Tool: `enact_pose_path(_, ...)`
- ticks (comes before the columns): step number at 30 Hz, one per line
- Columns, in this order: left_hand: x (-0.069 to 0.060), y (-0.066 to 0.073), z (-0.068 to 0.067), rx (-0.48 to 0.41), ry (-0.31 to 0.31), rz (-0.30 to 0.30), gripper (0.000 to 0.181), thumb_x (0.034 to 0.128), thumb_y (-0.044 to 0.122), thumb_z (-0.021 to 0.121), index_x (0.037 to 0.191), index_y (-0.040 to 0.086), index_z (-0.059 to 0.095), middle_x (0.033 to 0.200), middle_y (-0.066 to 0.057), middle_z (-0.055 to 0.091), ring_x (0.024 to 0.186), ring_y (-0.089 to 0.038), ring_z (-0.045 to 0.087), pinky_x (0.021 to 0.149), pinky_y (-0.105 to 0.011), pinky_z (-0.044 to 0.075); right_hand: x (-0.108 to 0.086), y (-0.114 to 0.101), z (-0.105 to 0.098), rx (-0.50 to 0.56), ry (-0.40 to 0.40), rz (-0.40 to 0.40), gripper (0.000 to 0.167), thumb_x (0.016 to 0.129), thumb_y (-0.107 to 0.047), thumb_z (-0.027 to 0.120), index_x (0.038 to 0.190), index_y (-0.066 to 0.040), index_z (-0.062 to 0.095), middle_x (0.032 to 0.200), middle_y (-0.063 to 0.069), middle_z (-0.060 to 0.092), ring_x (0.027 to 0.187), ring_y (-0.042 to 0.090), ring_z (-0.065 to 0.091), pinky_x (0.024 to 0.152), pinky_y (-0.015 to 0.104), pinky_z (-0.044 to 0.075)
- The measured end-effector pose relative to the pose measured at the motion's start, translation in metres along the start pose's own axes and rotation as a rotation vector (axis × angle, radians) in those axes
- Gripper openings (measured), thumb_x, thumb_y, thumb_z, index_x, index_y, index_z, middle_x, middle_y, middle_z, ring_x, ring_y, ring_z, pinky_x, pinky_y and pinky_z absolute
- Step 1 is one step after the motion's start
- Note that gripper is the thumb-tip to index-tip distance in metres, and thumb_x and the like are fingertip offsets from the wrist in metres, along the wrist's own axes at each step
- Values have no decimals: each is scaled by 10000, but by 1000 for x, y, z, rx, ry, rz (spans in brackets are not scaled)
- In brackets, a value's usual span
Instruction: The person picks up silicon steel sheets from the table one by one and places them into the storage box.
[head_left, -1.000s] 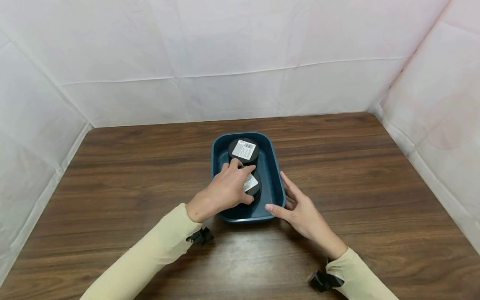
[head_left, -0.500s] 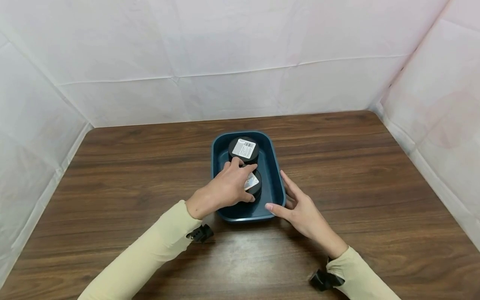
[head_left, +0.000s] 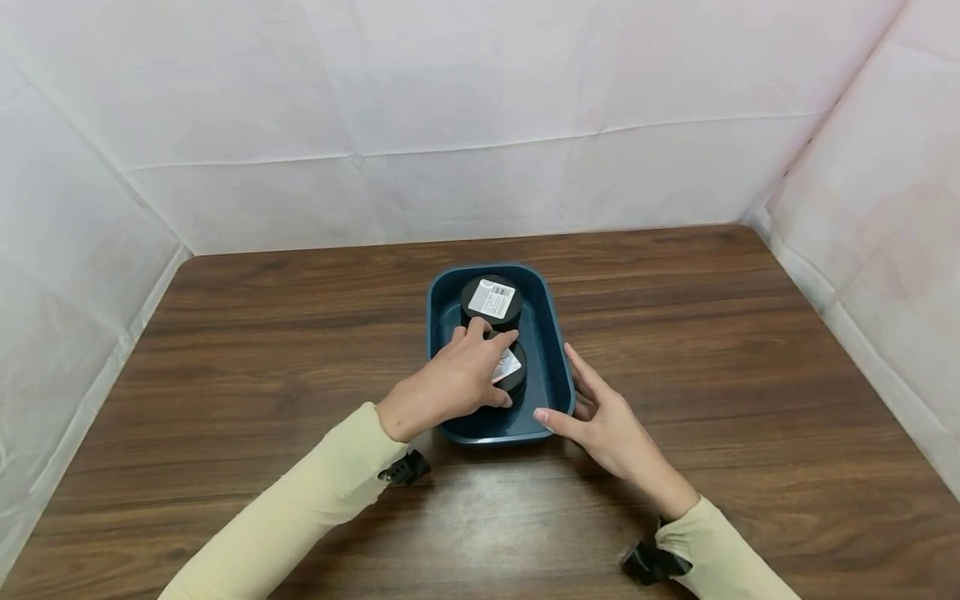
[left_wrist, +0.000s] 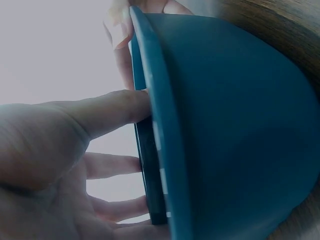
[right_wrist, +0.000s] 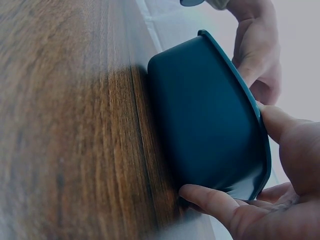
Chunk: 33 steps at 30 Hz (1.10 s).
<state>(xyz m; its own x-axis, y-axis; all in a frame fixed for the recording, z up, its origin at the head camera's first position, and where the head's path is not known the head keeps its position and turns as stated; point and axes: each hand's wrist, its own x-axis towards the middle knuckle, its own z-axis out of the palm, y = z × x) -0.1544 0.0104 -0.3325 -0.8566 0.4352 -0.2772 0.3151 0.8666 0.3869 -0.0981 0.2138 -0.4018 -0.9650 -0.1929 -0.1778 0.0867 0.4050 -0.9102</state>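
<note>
A dark blue rectangular tray [head_left: 557, 392] with rounded corners and raised walls stands on the table. Inside it, two round black containers with white labels sit one behind the other. My left hand [head_left: 448, 379] reaches over the tray's left side and grips the near container [head_left: 515, 382], thumb at its front edge and fingers at its back; the hand hides its left part. Just behind lies the far container [head_left: 492, 300], close to those fingers. My right hand [head_left: 611, 429] holds the tray's near right corner, thumb at the rim and fingers along the outer wall [right_wrist: 210, 115].
Brown wood-grain table [head_left: 285, 333] surrounds the tray on all sides. White sheeting [head_left: 465, 100] rises behind the table's far edge and along both sides. A black wrist device [head_left: 655, 562] sits at the right sleeve, another [head_left: 406, 468] at the left.
</note>
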Motion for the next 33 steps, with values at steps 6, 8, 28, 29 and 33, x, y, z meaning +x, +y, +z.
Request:
enact_pose_path(6, -3, -4, 1, -40, 35, 24, 851, 839, 283, 832, 1543, 88, 395, 1513, -183, 434, 1229, -318, 495, 1043, -446, 499, 1, 1, 0, 2, 6, -11, 919, 925, -297, 742, 1622, -296, 144, 1614, 255, 290, 1331, 452, 526, 983, 472, 550)
enact_pose_path(8, -4, -5, 1, -60, 40, 22, 857, 840, 280, 831, 1542, 69, 388, 1502, -188, 440, 1233, -316, 498, 1057, -447, 491, 1, 2, 1, 4, 6, -16, 920, 925, -290, 743, 1623, -289, 144, 1615, 253, 288, 1334, 451, 524, 986, 469, 550)
enact_pose_path(28, -10, -12, 7, -147, 54, 1, 946, 804, 308, 860, 1577, 157, 335, 1540, -261, 352, 1287, -350, 487, 1062, -504, 488, 0, 2, 1, 1, 0, -48, 918, 931, -262, 736, 1626, -264, 135, 1618, 244, 292, 1334, 452, 521, 962, 442, 566)
enact_pose_path(29, -11, -12, 7, -146, 54, 3, 965, 803, 318, 859, 1586, 164, 315, 1549, -257, 343, 1313, -359, 477, 1074, -511, 477, 0, 2, 0, 1, 1, -51, 918, 931, -260, 736, 1626, -265, 136, 1621, 235, 292, 1336, 448, 521, 962, 439, 566)
enact_pose_path(33, -18, -15, 4, -148, 59, 15, 985, 835, 401, 818, 1611, 202, 244, 1603, -232, 293, 1421, -398, 412, 1125, -556, 422, 1, 2, 1, 2, 2, -54, 919, 930, -271, 737, 1626, -269, 136, 1631, 214, 283, 1340, 443, 518, 969, 446, 562)
